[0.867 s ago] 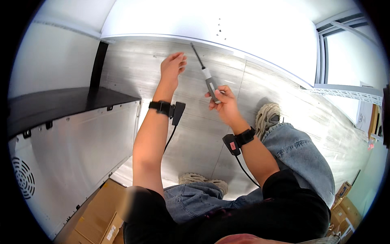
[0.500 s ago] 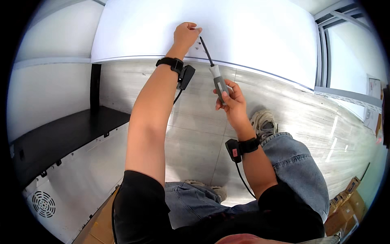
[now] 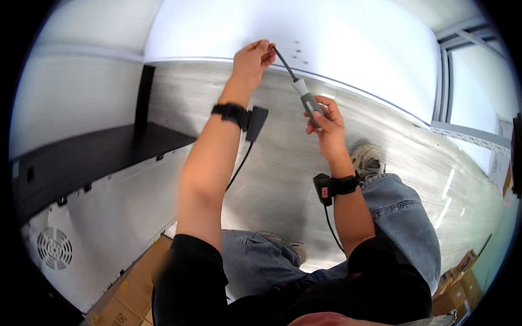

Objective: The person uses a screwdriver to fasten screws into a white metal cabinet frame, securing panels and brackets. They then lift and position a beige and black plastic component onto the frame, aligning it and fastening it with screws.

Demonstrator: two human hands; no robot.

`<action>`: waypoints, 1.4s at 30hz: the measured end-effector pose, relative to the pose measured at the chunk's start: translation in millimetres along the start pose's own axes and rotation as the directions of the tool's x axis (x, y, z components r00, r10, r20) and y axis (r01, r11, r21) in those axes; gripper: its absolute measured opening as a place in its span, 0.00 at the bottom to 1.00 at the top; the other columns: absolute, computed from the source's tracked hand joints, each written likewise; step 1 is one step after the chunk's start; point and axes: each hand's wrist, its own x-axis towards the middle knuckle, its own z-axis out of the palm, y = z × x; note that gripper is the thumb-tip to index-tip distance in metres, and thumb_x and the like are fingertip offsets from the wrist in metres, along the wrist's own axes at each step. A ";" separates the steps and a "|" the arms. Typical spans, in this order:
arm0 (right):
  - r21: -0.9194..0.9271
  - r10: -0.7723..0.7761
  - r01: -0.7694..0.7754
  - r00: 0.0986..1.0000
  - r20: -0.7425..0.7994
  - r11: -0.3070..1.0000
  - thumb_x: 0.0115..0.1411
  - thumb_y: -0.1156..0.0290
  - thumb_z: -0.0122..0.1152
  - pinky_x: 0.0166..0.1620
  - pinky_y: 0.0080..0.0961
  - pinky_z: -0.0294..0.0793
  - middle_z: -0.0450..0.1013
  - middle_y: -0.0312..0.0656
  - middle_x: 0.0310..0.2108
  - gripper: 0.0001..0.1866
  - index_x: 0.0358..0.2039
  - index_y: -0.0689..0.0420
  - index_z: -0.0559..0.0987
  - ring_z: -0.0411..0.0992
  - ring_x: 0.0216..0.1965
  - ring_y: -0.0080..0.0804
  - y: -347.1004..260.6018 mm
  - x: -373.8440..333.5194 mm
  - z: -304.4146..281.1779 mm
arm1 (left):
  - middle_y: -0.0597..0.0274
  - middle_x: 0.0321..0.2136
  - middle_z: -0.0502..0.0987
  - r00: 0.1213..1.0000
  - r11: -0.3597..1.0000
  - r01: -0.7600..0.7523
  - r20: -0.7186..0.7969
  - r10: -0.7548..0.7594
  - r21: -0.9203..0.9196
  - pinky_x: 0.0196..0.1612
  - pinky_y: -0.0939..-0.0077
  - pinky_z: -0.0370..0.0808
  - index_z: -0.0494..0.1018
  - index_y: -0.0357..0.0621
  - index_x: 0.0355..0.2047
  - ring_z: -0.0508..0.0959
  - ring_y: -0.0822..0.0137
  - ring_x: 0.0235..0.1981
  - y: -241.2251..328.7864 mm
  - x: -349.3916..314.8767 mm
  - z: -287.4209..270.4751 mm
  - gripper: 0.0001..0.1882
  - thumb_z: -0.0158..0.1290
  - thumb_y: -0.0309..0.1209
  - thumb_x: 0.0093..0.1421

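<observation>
My right hand (image 3: 329,124) grips the grey handle of a screwdriver (image 3: 309,100). Its dark shaft slants up and left to my left hand (image 3: 250,65). There the left fingertips are pinched together at the tip of the shaft; whatever small thing is between them is too small to make out. Several small screws (image 3: 298,51) lie on the white tabletop (image 3: 370,60), just right of the left fingers.
Below the tabletop's front edge is a grey wood-look floor (image 3: 266,179). At left stands a white metal cabinet (image 3: 103,217) with a black top (image 3: 98,155). A metal frame (image 3: 443,81) rises at right. Cardboard boxes (image 3: 459,282) sit at lower right.
My left hand has come back from over the tabletop to the screwdriver's tip, its fingers now meeting the shaft. The right hand still holds the screwdriver. The view has shifted slightly.
</observation>
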 end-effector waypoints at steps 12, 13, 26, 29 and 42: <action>-0.407 0.006 0.040 0.994 0.112 0.913 0.52 0.80 0.47 0.18 0.14 0.56 0.71 0.36 0.25 0.19 0.45 0.57 0.75 0.56 0.14 0.14 -48.9 -139.5 142.0 | 0.57 0.36 0.75 1.000 0.878 -0.008 0.021 0.021 -0.479 0.41 0.80 0.78 0.69 0.39 0.35 0.76 0.70 0.36 68.6 -224.3 -124.0 0.06 0.48 0.30 0.63; -0.445 0.018 0.037 0.993 0.118 0.895 0.52 0.80 0.47 0.18 0.14 0.55 0.71 0.35 0.25 0.19 0.45 0.57 0.75 0.56 0.14 0.14 -60.2 -150.8 148.4 | 0.57 0.36 0.75 1.000 0.872 -0.013 0.015 0.023 -0.489 0.40 0.80 0.78 0.69 0.39 0.35 0.76 0.70 0.36 71.8 -239.1 -124.3 0.07 0.48 0.30 0.63; -0.554 -0.015 0.409 0.814 0.581 0.726 0.47 0.82 0.49 0.39 0.20 0.67 0.74 0.40 0.36 0.19 0.41 0.60 0.77 0.70 0.35 0.26 -112.1 -172.4 169.4 | 0.56 0.33 0.77 0.935 0.907 -0.257 -0.325 0.146 -0.333 0.38 0.80 0.79 0.72 0.38 0.34 0.78 0.71 0.30 96.4 -361.6 -133.5 0.07 0.49 0.30 0.62; -0.535 -0.057 0.658 0.657 0.752 0.530 0.43 0.81 0.53 0.30 0.25 0.69 0.72 0.41 0.27 0.19 0.39 0.55 0.79 0.71 0.25 0.32 -120.3 -186.2 166.2 | 0.55 0.33 0.77 0.890 0.905 -0.289 -0.436 0.133 -0.313 0.36 0.80 0.80 0.72 0.36 0.34 0.79 0.69 0.30 76.1 -401.0 -130.0 0.08 0.49 0.30 0.62; -0.325 0.075 0.658 0.378 0.923 0.679 0.42 0.80 0.55 0.23 0.27 0.67 0.68 0.43 0.23 0.20 0.39 0.55 0.79 0.68 0.19 0.36 -99.2 -235.1 148.5 | 0.54 0.35 0.77 0.708 0.897 -0.347 -0.704 0.059 -0.274 0.38 0.82 0.80 0.71 0.36 0.37 0.79 0.68 0.34 17.2 -548.3 -108.1 0.08 0.46 0.28 0.63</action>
